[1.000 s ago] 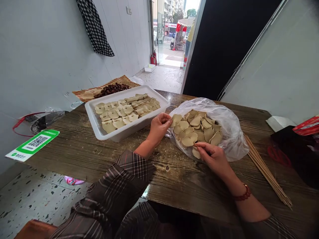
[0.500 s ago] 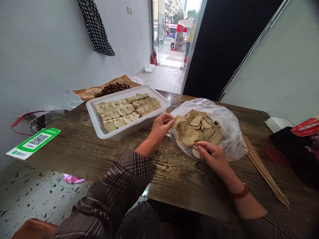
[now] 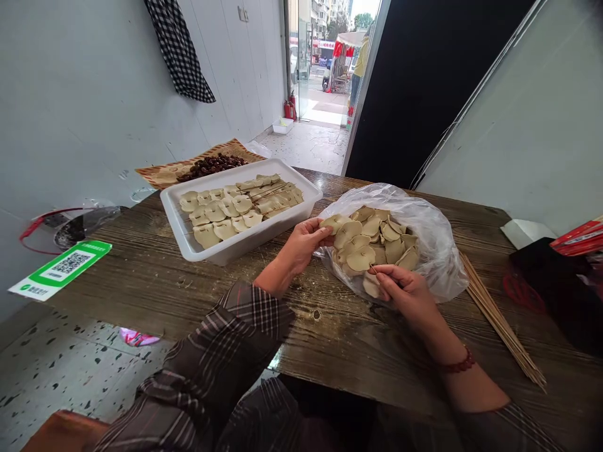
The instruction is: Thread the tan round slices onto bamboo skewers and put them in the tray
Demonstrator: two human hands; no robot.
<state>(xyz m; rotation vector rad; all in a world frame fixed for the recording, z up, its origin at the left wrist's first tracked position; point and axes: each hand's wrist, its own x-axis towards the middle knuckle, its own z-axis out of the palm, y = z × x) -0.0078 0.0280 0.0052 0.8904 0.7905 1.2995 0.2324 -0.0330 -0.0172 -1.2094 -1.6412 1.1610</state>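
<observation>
My left hand (image 3: 304, 245) is closed, thumb and fingers pinching the edge of a thin beige round slice (image 3: 335, 222). More such slices (image 3: 360, 258) overlap in a row from there toward my right hand (image 3: 406, 290). That hand pinches the end of a thin wooden skewer (image 3: 372, 268), most of which is hidden by the slices. Beneath both hands, a pile of loose beige slices (image 3: 394, 251) lies in an open clear plastic bag (image 3: 436, 251). To the left, a white plastic tub (image 3: 235, 250) holds rows of skewered slices (image 3: 226, 210).
A bundle of wooden skewers (image 3: 502, 320) lies right of the bag. Dark red-brown pieces (image 3: 214, 166) rest on paper behind the tub. A green QR-code card (image 3: 63, 269) sits at the wooden table's (image 3: 188, 295) left edge; a black box (image 3: 546, 276) stands at right.
My left hand has shifted slightly right, and the slice it pinches has moved closer to the row. My right hand stays at the skewer's end, barely moved.
</observation>
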